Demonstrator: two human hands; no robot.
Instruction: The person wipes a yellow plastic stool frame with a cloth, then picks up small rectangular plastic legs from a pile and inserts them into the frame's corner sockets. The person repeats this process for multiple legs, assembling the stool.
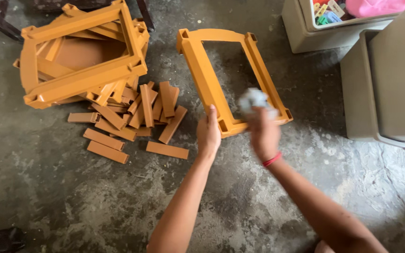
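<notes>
Orange plastic: a rectangular frame (233, 77) lies flat on the grey concrete floor (71, 201), its long sides running away from the person and slanting a little to the right; its near short side is just under both hands.
Frame to hands: straight ahead of them, touching at the near edge; the far short side is well beyond reach of the fingers.
Left hand (208, 133): at the near left corner of the frame, fingers curled narrowly over the rail; whether it clamps the rail or only rests on it I cannot tell.
Right hand (264, 136): blurred, over the near right corner, fingers closed round a crumpled pale cloth (254, 100); a red band (272, 159) sits on the wrist.
Cloth: bunched above the fingers, over the right rail near the corner; whether it touches the rail is lost in the blur.
Nearer hand: both are at the frame, one at each near corner.
Stack (83, 54): more orange frames piled near the far left, well apart from the hands.
Slats (132, 119): loose short orange bars scattered below the stack, left of the frame.
Bins (385, 79): grey-beige tubs on the right, beside the frame's far right corner.
</notes>
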